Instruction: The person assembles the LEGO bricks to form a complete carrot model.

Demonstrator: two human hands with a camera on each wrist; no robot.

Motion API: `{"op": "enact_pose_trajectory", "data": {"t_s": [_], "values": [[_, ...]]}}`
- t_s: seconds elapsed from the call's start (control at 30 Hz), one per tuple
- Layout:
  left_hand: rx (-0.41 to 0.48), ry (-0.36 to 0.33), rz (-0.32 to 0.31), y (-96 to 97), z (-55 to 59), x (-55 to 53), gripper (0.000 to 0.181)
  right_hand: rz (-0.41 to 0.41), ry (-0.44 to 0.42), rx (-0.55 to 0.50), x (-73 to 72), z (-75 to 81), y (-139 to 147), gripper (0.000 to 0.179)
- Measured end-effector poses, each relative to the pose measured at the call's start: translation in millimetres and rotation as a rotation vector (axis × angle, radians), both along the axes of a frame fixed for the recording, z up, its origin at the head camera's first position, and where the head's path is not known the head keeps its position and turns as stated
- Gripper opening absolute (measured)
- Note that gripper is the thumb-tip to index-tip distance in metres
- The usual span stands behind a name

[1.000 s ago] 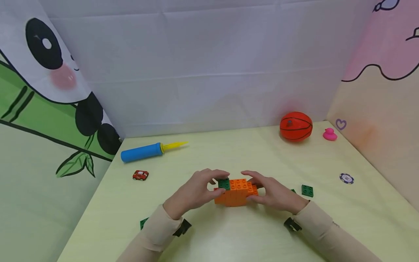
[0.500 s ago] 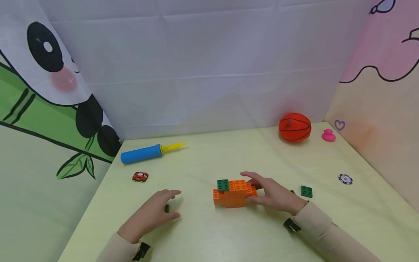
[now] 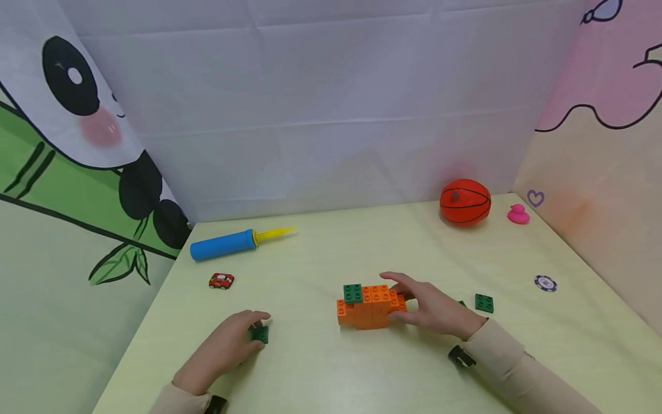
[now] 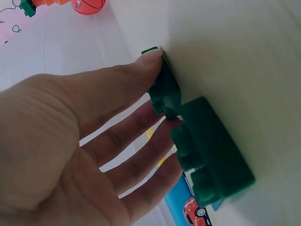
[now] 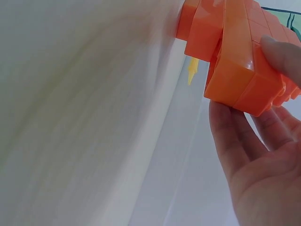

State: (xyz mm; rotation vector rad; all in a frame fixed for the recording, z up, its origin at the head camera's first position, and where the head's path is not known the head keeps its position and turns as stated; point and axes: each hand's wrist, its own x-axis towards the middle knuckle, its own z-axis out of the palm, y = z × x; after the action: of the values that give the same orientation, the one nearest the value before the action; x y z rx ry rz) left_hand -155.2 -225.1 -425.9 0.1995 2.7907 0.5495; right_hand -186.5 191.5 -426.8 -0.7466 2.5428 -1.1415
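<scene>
My right hand (image 3: pixel 431 305) grips the right end of a block built of orange toy bricks (image 3: pixel 369 315), thumb on the near side, fingers on the far side. A green brick (image 3: pixel 353 293) sits on its top left. In the right wrist view the thumb presses one face of the orange block (image 5: pixel 240 61). Over at the left, my left hand (image 3: pixel 219 348) pinches a small green brick (image 3: pixel 260 334) between thumb and fingers at the table. The left wrist view has that brick (image 4: pixel 165 89) under the thumb tip, and a second green brick (image 4: pixel 216 150) nearer the camera.
A red toy car (image 3: pixel 221 280) and a blue pump (image 3: pixel 224 244) lie at the left. A green brick (image 3: pixel 484 302) and a poker chip (image 3: pixel 545 283) are on the right; another green brick is partly behind the right hand. A red ball (image 3: pixel 465 202) and pink duck (image 3: pixel 518 214) stand at the back.
My left hand has let go of the orange block, moved left and down, and closed on a green brick there. My right hand has stayed on the orange block.
</scene>
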Motion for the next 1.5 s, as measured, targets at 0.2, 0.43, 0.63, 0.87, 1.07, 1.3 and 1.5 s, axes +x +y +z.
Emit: {"op": "enact_pose_trajectory", "data": {"t_s": [0.2, 0.43, 0.63, 0.87, 1.07, 1.3, 1.5], "values": [[0.061, 0.032, 0.009, 8.5, 2.2, 0.6, 0.054, -0.001, -0.008, 0.006, -0.9, 0.9, -1, 0.077], [0.302, 0.209, -0.162, 52.6, 27.7, -7.0, 0.063, -0.004, -0.019, 0.000, -1.2, 1.6, -1, 0.077], [0.506, 0.436, -0.433, 112.9, 52.5, -13.5, 0.057, 0.007, 0.002, -0.015, -1.3, -1.2, 1, 0.076], [0.590, 0.476, -0.590, 154.9, 47.4, -25.0, 0.049, 0.030, 0.013, -0.035, -1.3, -1.6, 2, 0.077], [0.571, 0.429, -0.562, 160.8, 42.1, -29.0, 0.048, 0.036, 0.031, -0.032, -0.9, 0.7, 3, 0.077], [0.548, 0.384, -0.540, 159.9, 38.0, -31.9, 0.049, 0.033, 0.019, -0.030, -0.9, 0.2, 2, 0.077], [0.567, 0.308, -0.483, 159.3, 39.0, -32.2, 0.050, 0.035, 0.026, -0.024, -1.0, 0.8, 1, 0.078]]}}
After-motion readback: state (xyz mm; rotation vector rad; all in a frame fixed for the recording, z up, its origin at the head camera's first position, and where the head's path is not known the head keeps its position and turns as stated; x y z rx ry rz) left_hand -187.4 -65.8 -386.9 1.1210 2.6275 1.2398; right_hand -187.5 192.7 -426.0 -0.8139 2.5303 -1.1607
